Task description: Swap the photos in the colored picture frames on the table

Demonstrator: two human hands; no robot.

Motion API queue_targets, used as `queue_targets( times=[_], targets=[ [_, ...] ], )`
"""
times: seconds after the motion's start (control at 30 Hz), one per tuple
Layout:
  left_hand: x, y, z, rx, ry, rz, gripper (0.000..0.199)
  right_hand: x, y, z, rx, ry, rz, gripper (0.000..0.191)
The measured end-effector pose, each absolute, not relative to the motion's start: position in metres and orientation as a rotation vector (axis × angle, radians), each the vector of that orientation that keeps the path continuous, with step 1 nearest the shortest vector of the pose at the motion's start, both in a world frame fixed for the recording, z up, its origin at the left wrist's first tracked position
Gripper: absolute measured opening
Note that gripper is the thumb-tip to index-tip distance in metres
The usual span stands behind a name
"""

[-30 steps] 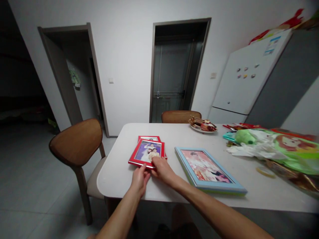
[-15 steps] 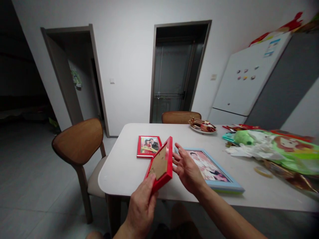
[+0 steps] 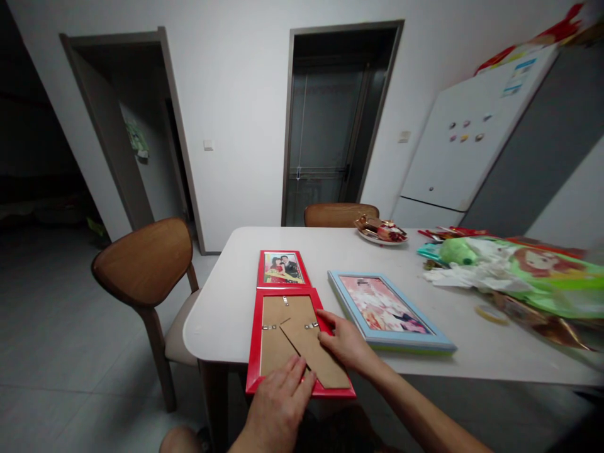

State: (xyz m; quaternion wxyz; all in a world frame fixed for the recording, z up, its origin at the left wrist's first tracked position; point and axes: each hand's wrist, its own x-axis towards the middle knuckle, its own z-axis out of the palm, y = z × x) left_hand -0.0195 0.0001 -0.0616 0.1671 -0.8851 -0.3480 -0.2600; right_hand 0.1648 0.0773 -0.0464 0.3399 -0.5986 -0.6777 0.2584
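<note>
A red picture frame lies back side up at the table's near edge, its lower end jutting past it. The brown backing board carries small metal clips and a slanted stand flap. My left hand is on the frame's lower end, fingers bent together over the board and flap; its underside is hidden. My right hand grips the frame's right side, thumb and fingers at the rim. Just beyond, touching or nearly touching it, another red frame lies with its couple photo facing up.
Right of my hands lies a larger light-blue picture frame, photo up. A plate of wrapped items sits at the back. Green packaging and a tape roll are at right. Chairs stand left and behind the white table.
The red frame, held up tilted before, is now lowered and lies back up. My right hand has come from beside it onto its right edge; my left hand has shifted onto the backing.
</note>
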Motion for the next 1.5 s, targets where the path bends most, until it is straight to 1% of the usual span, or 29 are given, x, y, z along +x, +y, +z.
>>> queue_targets(
  times=[0.13, 0.2, 0.27, 0.37, 0.5, 0.53, 0.63, 0.73, 0.87, 0.97, 1.03, 1.1, 1.2, 1.27, 1.5],
  targets=[
    [-0.017, 0.001, -0.069, -2.542, -1.011, -0.731, 0.030, 0.162, 0.078, -0.047, -1.670, -1.970, 0.428, 0.045],
    [-0.017, 0.001, -0.070, -2.572, -1.023, -0.744, 0.030, 0.161, 0.077, -0.045, -1.696, -2.032, 0.362, 0.043],
    [-0.021, 0.001, -0.070, -2.608, -1.070, -0.764, 0.031, 0.160, 0.077, -0.043, -1.703, -2.072, 0.339, 0.040],
    [-0.035, 0.002, -0.066, -2.620, -1.260, -0.781, 0.037, 0.161, 0.080, -0.041, -1.685, -2.107, 0.329, 0.036],
    [-0.053, 0.005, -0.058, -2.665, -1.419, -0.786, 0.033, 0.160, 0.087, -0.037, -1.721, -2.139, 0.301, 0.028],
    [-0.054, 0.006, -0.056, -2.692, -1.431, -0.785, 0.035, 0.159, 0.089, -0.037, -1.748, -2.143, 0.286, 0.026],
    [-0.055, 0.009, -0.055, -2.753, -1.469, -0.796, 0.049, 0.156, 0.093, -0.036, -1.794, -2.146, 0.246, 0.022],
    [-0.053, 0.011, -0.057, -2.784, -1.481, -0.816, 0.058, 0.152, 0.095, -0.038, -1.793, -2.137, 0.193, 0.022],
    [-0.054, 0.014, -0.062, -2.812, -1.472, -0.820, 0.059, 0.149, 0.098, -0.037, -1.879, -2.132, 0.108, 0.025],
    [-0.056, 0.015, -0.063, -2.818, -1.463, -0.846, 0.060, 0.148, 0.097, -0.033, -1.915, -2.140, 0.112, 0.027],
    [-0.057, 0.014, -0.060, -2.834, -1.448, -0.860, 0.061, 0.147, 0.090, -0.030, -1.818, -2.139, 0.103, 0.029],
    [-0.057, 0.014, -0.056, -2.849, -1.456, -0.852, 0.060, 0.145, 0.080, -0.026, -1.608, -2.203, 0.163, 0.030],
    [-0.058, 0.013, -0.053, -2.856, -1.499, -0.840, 0.057, 0.139, 0.063, -0.021, -1.217, -2.417, 0.478, 0.025],
    [-0.057, 0.014, -0.053, -2.861, -1.506, -0.844, 0.056, 0.133, 0.056, -0.019, -1.069, -2.492, 0.631, 0.020],
    [-0.056, 0.017, -0.058, -2.865, -1.535, -0.803, 0.053, 0.125, 0.053, -0.027, -1.085, -2.404, 0.545, 0.011]
  ],
)
